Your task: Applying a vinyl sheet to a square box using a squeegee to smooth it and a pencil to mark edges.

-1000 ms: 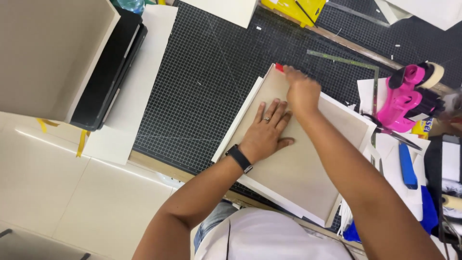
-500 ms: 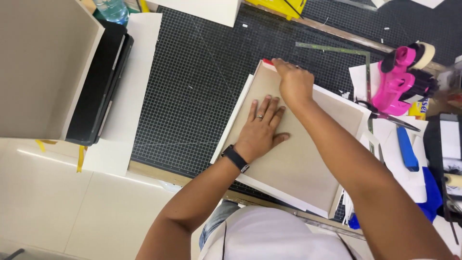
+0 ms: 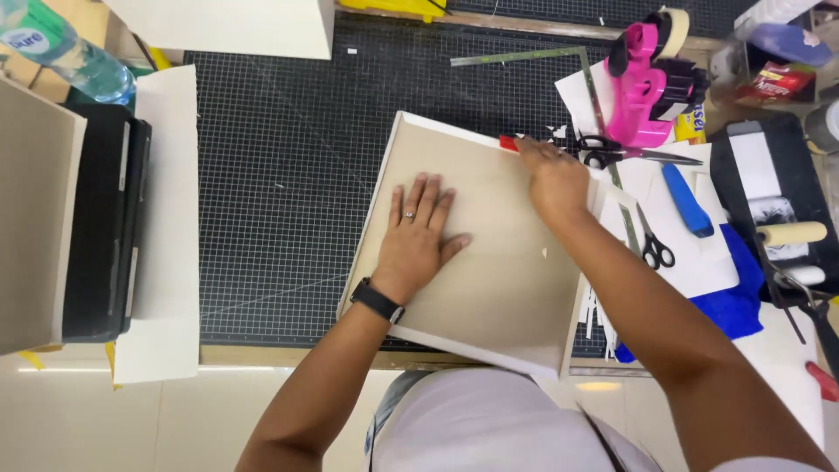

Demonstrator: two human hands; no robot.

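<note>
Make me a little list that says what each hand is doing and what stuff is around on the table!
left hand: flat, fingers spread, pressing on the tan board
right hand: at the board's top right edge, holding a small red tool
board: lies tilted on the black grid cutting mat
wrist: black watch on the left arm
right of board: two scissors, blue knife handle, pink tape dispenser
far left: water bottle

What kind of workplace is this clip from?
Likely a craft or bookbinding workbench: a gridded cutting mat, scissors, a pink tape dispenser, and the left hand pressing a beige board.
</note>
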